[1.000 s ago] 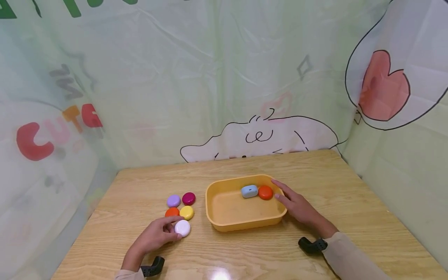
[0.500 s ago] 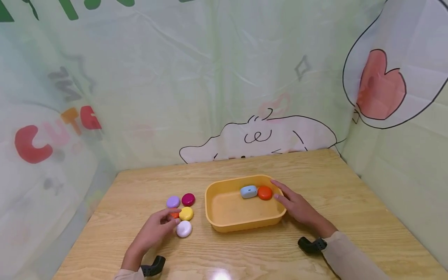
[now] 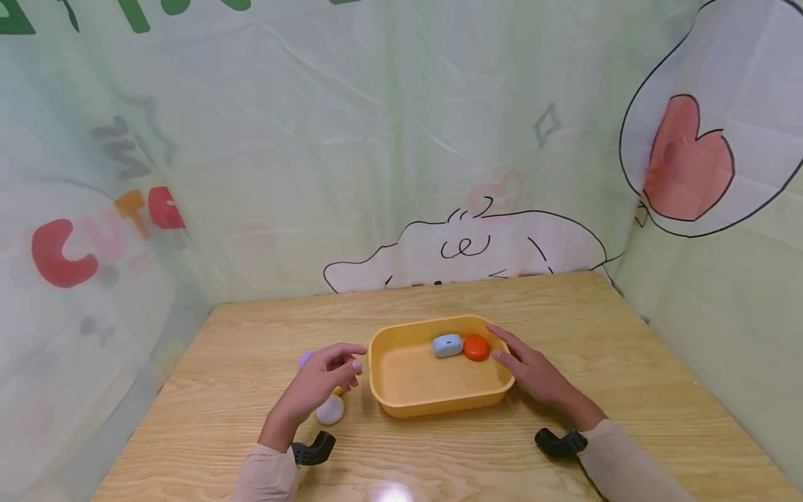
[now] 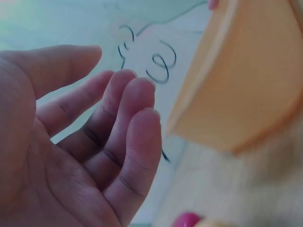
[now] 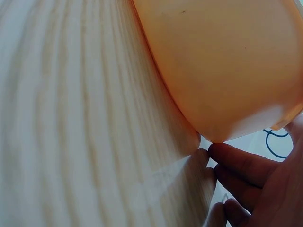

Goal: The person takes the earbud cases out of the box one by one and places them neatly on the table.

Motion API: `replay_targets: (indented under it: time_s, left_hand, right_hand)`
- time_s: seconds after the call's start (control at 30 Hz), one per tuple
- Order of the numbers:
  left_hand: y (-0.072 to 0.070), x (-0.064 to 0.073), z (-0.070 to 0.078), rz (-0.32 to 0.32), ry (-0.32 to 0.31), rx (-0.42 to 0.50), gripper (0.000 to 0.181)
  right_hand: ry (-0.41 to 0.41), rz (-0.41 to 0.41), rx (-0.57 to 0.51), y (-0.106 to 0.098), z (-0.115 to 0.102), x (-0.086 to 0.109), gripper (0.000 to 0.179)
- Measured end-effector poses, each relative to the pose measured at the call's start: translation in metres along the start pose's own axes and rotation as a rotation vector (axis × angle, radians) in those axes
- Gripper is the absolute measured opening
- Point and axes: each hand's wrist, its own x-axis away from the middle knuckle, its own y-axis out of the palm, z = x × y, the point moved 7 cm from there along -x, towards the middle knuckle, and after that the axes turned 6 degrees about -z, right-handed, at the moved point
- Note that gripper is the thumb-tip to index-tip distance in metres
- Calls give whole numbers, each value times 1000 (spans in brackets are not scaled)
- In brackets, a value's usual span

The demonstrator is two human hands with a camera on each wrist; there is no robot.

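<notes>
My left hand (image 3: 323, 383), fingers loosely bent and holding nothing, hovers just left of the yellow-orange plastic tray (image 3: 439, 404). Under and around it lie small round glossy pieces: a white one (image 3: 330, 410), part of a yellow one (image 3: 337, 391) and the edge of a lilac one (image 3: 305, 358). A magenta one (image 4: 186, 220) peeks into the left wrist view's bottom edge; an orange one is hidden. At the tray's right end, my right hand (image 3: 533, 369) holds it with the thumb over the rim and fingers on the outer wall (image 5: 227, 85).
Inside the tray, a light blue rounded case (image 3: 447, 345) sits beside a red-orange round piece (image 3: 476, 348). The wooden table (image 3: 470, 460) ends at the back against a printed curtain (image 3: 282, 174), which also hangs along both sides.
My left hand released the white piece, leaving it on the table, then moved up and right to the tray's left side, covering several pieces. The right hand has stayed on the tray.
</notes>
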Motion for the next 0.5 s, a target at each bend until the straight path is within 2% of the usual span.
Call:
replay_targets:
  time_s: [0.27,0.5]
  left_hand:
    - [20,-34,19,-76,21,22,31]
    - [36,-60,32,-161,-8,13,33]
  right_hand:
    - [-12,-1,-10,0,-1,0,56]
    - [-13,0,-3,0,0,-1,57]
